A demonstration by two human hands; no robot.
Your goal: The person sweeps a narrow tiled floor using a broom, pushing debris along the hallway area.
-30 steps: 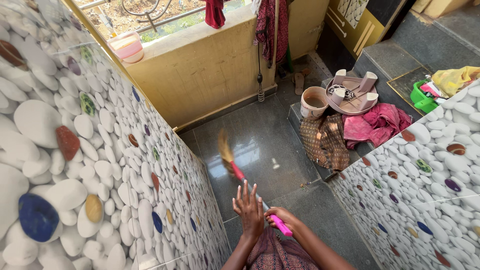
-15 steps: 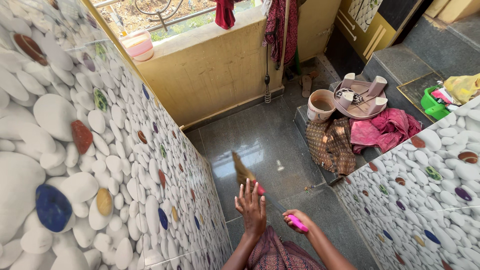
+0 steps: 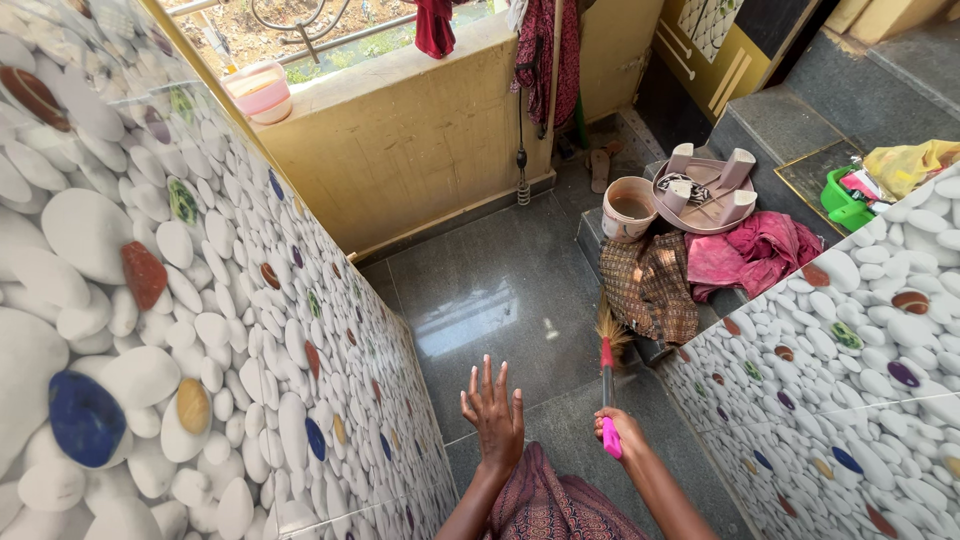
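Right hand (image 3: pixel 618 430) gripping pink-handled broom (image 3: pixel 607 385), bristles near checked cloth (image 3: pixel 650 285) on floor (image 3: pixel 500 290). Left hand (image 3: pixel 493 412) empty, fingers spread, beside pebble-print wall (image 3: pixel 200 330). White bucket (image 3: pixel 629 207) w/ brown contents by step.

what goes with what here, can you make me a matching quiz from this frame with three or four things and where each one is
Things:
1. broom
2. left hand
3. white bucket
4. pink tub

Places or states:
A. on top of the yellow parapet wall
B. gripped by the right hand, bristles toward the floor
C. open, fingers spread, holding nothing
D. on the raised step beside the checked brown cloth

Pairs: 1-B, 2-C, 3-D, 4-A
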